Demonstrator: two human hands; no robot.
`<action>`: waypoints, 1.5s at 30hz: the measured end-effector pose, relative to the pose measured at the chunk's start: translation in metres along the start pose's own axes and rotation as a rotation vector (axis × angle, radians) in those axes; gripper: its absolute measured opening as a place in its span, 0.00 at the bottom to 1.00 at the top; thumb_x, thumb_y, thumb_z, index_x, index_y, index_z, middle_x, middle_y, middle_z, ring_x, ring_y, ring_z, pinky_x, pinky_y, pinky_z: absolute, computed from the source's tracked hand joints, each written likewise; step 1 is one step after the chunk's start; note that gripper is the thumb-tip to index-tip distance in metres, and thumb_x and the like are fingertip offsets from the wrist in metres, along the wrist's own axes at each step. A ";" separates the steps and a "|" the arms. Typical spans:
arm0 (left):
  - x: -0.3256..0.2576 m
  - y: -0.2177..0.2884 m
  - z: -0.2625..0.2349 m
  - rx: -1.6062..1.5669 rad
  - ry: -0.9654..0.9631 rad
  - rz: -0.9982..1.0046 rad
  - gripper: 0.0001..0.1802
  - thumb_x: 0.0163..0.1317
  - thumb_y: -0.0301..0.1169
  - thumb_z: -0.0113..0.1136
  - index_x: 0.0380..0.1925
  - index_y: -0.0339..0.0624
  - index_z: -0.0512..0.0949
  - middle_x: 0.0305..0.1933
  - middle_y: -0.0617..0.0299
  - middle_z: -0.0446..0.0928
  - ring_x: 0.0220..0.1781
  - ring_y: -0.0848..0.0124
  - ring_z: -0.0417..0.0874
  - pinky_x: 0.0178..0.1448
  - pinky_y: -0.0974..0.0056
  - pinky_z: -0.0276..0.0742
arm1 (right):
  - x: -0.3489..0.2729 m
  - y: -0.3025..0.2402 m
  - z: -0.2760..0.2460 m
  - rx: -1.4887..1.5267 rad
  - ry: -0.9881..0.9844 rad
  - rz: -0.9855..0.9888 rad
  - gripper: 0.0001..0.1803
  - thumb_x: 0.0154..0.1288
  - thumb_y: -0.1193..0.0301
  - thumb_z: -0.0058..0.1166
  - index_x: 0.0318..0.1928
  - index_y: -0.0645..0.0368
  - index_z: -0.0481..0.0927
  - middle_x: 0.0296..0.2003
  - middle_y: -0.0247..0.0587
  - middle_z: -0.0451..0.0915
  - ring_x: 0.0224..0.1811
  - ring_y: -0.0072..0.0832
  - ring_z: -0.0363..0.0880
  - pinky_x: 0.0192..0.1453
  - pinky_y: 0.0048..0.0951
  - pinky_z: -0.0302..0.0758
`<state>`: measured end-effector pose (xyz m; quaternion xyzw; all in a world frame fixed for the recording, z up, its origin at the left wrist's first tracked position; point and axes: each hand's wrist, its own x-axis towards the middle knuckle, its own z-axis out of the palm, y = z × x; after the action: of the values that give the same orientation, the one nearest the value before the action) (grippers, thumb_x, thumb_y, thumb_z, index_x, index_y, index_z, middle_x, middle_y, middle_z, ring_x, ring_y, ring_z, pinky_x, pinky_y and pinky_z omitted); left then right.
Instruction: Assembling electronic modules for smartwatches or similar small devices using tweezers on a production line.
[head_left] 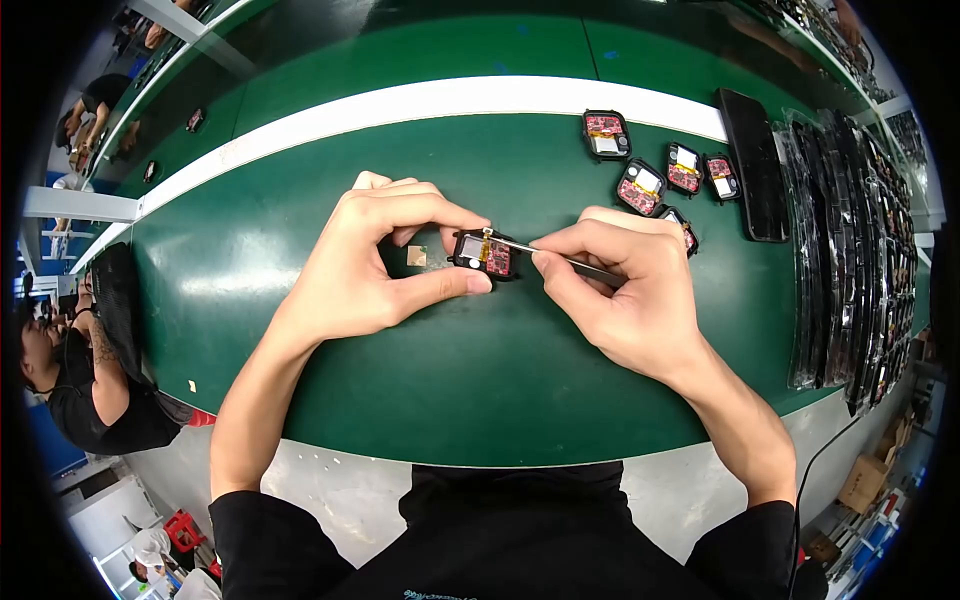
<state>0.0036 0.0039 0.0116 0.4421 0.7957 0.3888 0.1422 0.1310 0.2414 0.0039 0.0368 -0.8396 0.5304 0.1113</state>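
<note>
My left hand (365, 260) steadies a small black smartwatch case (484, 255) on the green table, fingers at its far edge and thumb at its near edge. The open case shows a red circuit board, a silver-white block and a yellow flex strip. Pinched in my right hand (630, 290) are slim metal tweezers (520, 247), their tip touching the flex strip at the case's far side. Whether the tip grips the strip is too small to tell. A small beige square piece (417, 256) lies on the table beside my left hand.
Several similar open watch cases (606, 134) lie at the back right. Beyond them is a black flat slab (752, 165), then stacked clear plastic trays (850, 250) along the right edge. A white strip (400, 107) crosses the table's far side. Another person (85, 370) sits at the left.
</note>
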 end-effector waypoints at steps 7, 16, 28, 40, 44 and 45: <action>-0.002 -0.002 -0.001 -0.003 -0.002 0.006 0.26 0.47 0.31 0.89 0.50 0.45 0.94 0.35 0.68 0.85 0.33 0.73 0.66 0.49 0.62 0.60 | 0.000 -0.001 0.000 -0.015 -0.016 0.004 0.03 0.68 0.81 0.65 0.37 0.69 0.89 0.25 0.38 0.82 0.22 0.19 0.80 0.25 0.25 0.72; -0.001 -0.003 0.000 -0.020 -0.002 0.011 0.27 0.46 0.30 0.89 0.50 0.44 0.94 0.34 0.67 0.84 0.33 0.73 0.67 0.48 0.61 0.60 | -0.001 0.003 0.003 0.004 0.007 0.028 0.02 0.68 0.81 0.68 0.38 0.68 0.91 0.24 0.34 0.82 0.22 0.16 0.76 0.25 0.24 0.66; 0.001 -0.003 -0.001 0.003 -0.006 0.018 0.28 0.44 0.30 0.89 0.50 0.43 0.94 0.33 0.67 0.84 0.33 0.72 0.67 0.47 0.61 0.59 | 0.001 0.002 0.001 -0.011 0.009 0.002 0.02 0.67 0.81 0.68 0.37 0.68 0.91 0.24 0.34 0.82 0.22 0.16 0.77 0.24 0.23 0.66; 0.002 0.003 0.004 -0.042 0.062 -0.017 0.24 0.48 0.31 0.89 0.47 0.43 0.93 0.32 0.69 0.84 0.31 0.75 0.66 0.46 0.63 0.60 | -0.004 0.004 0.001 -0.083 0.100 -0.109 0.04 0.63 0.82 0.69 0.39 0.67 0.91 0.24 0.38 0.81 0.20 0.23 0.77 0.22 0.28 0.69; 0.004 0.002 0.002 -0.017 0.065 0.015 0.19 0.50 0.33 0.89 0.42 0.43 0.93 0.31 0.69 0.84 0.28 0.77 0.65 0.44 0.65 0.60 | -0.004 0.008 0.003 -0.167 0.116 -0.226 0.09 0.59 0.83 0.72 0.42 0.67 0.92 0.24 0.38 0.78 0.19 0.26 0.74 0.22 0.31 0.67; 0.003 0.001 0.002 -0.018 0.067 0.012 0.19 0.50 0.33 0.89 0.42 0.43 0.93 0.31 0.69 0.84 0.28 0.77 0.65 0.44 0.65 0.60 | -0.004 0.009 0.004 -0.166 0.113 -0.226 0.09 0.59 0.83 0.72 0.42 0.67 0.92 0.24 0.38 0.78 0.19 0.26 0.74 0.22 0.31 0.67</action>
<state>0.0036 0.0074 0.0116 0.4325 0.7939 0.4111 0.1171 0.1328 0.2415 -0.0060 0.0920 -0.8635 0.4444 0.2201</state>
